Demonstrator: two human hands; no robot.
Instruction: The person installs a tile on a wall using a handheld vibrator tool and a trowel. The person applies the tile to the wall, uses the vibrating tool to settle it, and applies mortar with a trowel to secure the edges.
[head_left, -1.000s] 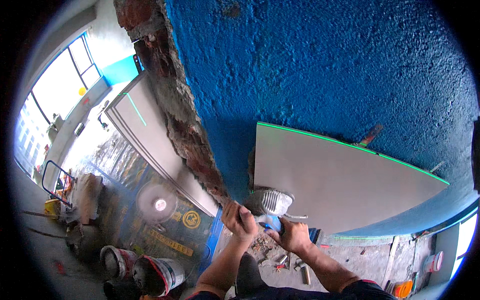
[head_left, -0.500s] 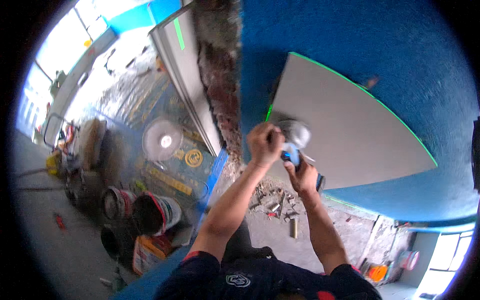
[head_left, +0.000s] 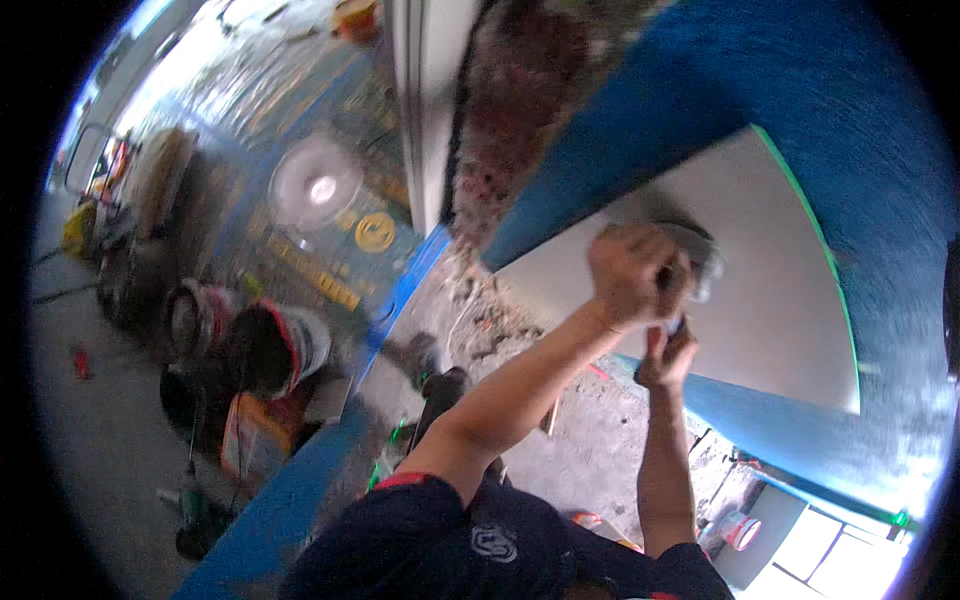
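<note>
over by the pale panel (head_left: pixel 785 300), clamping left hand (head_left: pixel 638 275) and right hand (head_left: pixel 668 360) round a power tool (head_left: pixel 706 268); looks hefty, rigid, best held two-handed from behind.

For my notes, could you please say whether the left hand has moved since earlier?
Yes, the left hand moved rightward: from beside the pale panel to in front of it.

We list one bare left hand (head_left: pixel 640 272), curled fist-like, its bare left forearm (head_left: pixel 530 375) slanting up rightward; one bare right hand (head_left: pixel 668 358), curled just below, its bare right forearm (head_left: pixel 668 470) nearly vertical.
</note>
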